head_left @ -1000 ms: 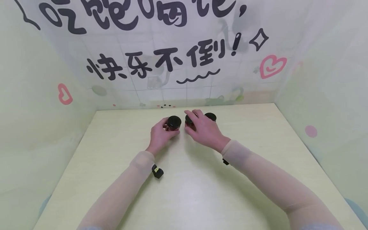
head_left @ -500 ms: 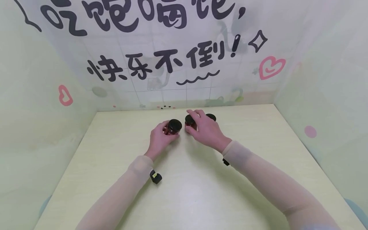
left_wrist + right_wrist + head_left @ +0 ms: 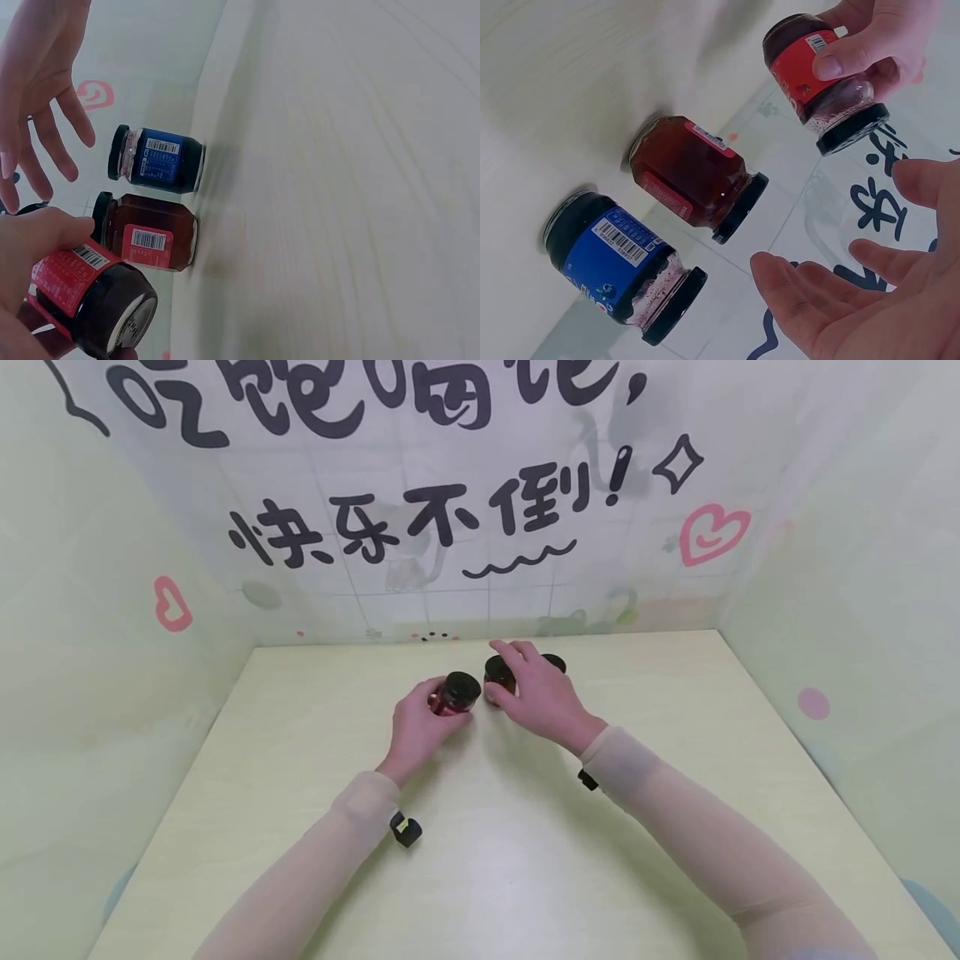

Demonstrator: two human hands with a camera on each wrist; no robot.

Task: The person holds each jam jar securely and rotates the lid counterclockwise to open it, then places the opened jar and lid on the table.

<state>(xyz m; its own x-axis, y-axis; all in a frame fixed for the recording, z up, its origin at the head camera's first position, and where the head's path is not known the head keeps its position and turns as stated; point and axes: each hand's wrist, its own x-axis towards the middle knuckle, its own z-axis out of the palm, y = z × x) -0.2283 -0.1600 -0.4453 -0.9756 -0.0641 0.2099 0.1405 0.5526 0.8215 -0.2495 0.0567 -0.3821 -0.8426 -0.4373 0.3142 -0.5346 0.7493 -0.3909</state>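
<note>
The person is wearing a long, pale, pinky-beige left sleeve [image 3: 300, 877] and a matching right sleeve [image 3: 697, 827]. Both are looking thin and soft, and a greyish patch [image 3: 632, 767] is showing near the right cuff. A little black box [image 3: 408, 833] is hanging by the left wrist (its yellow mark [image 3: 402, 822] is standing out), and another black box [image 3: 588, 779] is poking out by the right.

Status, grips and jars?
Left grip: holds red-label jar, tilted, off table. Right grip: open, empty. Close by, upright: blue-label jar, second red-label jar.
</note>
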